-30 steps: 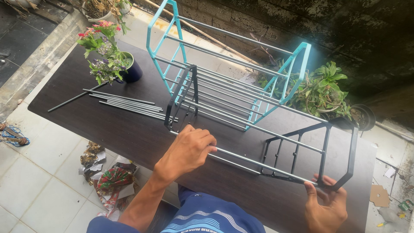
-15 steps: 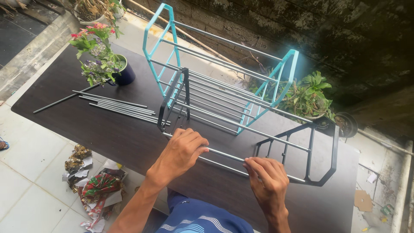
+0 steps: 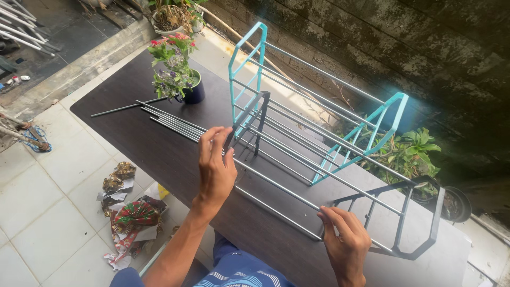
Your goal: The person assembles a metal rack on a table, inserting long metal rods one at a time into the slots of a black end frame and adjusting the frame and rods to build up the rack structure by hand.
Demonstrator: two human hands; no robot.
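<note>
While the half-built rack of black end frames and silver metal rods (image 3: 324, 175) is lying on the dark wooden worktop (image 3: 159, 154), the left hand (image 3: 216, 165) is gripping the rack's near black end frame (image 3: 249, 125), fingers curled around it. The right hand (image 3: 345, 242) is pinching the end of a silver rod (image 3: 276, 204) by the far black frame (image 3: 414, 218). A teal-framed rack (image 3: 319, 106) is standing just behind, with loose silver rods (image 3: 170, 122) and a potted flowering plant (image 3: 178, 74) lying beside it.
</note>
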